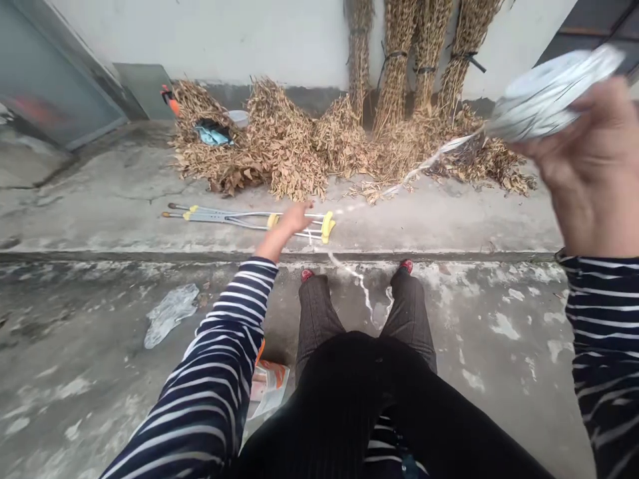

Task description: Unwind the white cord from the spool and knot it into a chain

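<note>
Raised at the upper right, my right hand (586, 163) is closed around a roll of white plastic twine (542, 93), blurred by motion. From the roll a strand of twine (436, 154) slants down to my left hand (293, 219), whose fingers are closed on it. More twine drops below that hand and trails over the step edge to the ground between my feet. Beneath my left hand, a pair of metal crutches with yellow pads (227, 217) lies on the concrete ledge; the hand hides part of them.
Dried plant stalks and leaves (284, 143) are heaped along the wall, with tied bundles (397, 66) upright behind. An orange-handled tool (170, 100), blue cloth (213, 133) and white bowl (238, 118) rest there. A clear plastic bag (172, 313) lies below the step edge (449, 257).
</note>
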Motion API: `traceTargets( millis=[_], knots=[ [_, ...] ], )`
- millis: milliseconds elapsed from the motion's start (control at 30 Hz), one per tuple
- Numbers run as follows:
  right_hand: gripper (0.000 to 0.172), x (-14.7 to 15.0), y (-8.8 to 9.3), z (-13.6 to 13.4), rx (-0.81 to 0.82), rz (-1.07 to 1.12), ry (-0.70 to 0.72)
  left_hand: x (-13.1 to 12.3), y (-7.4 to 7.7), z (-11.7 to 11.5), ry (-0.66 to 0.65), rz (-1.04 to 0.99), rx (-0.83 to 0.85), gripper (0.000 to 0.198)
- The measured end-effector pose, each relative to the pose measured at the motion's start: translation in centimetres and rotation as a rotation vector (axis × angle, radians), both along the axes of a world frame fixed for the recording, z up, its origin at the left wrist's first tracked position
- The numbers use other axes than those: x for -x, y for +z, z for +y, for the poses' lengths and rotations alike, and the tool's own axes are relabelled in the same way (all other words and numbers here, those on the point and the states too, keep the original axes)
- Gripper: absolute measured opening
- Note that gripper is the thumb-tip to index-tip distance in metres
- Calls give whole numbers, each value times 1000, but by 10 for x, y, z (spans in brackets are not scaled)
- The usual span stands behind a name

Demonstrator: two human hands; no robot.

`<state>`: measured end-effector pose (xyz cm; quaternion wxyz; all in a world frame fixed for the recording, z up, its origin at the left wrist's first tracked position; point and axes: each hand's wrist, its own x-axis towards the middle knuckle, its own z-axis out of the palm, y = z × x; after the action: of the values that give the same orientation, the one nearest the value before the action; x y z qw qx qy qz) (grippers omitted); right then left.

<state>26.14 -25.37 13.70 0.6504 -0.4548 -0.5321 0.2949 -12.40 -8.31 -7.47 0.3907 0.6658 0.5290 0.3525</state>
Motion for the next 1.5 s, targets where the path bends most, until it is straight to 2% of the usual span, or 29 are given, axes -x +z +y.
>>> traceTargets(
  millis=[67,133,200,267,367,433,500,633,767,967,1133,1233,1367,1500],
  knots=[
    [45,21,-16,2,96,127,29,-20,-30,-6,-13,6,-25,28],
    [46,35,-33,6,211,193,56,-45,-39,-22,-96,-46,-33,33],
    [48,43,-50,12,302,194,115,-77,-30,-39,-228,-209,-5,42],
    [48,50,-66,19,362,167,177,-110,-13,-52,-352,-425,18,51],
    [48,61,-83,26,426,137,223,-151,9,-63,-460,-670,34,58],
    [48,68,-90,27,467,127,239,-167,13,-68,-479,-766,79,60],
    [47,73,-94,26,503,107,250,-176,9,-72,-450,-819,132,60],
    [47,75,-100,24,536,65,252,-175,-2,-73,-367,-800,177,45],
    [49,73,-107,24,570,111,274,-166,-6,-71,-410,-699,186,21],
    [46,72,-114,25,613,154,391,-157,-7,-72,-374,-600,193,28],
    [45,73,-118,22,640,187,428,-154,-8,-72,-395,-689,75,36],
    [44,76,-122,19,632,188,425,-152,-12,-75,-366,-692,31,30],
    [47,83,-129,14,608,207,390,-147,-24,-84,-291,-657,47,20],
    [54,84,-135,10,585,235,364,-140,-42,-97,-300,-608,148,10]
  ],
)
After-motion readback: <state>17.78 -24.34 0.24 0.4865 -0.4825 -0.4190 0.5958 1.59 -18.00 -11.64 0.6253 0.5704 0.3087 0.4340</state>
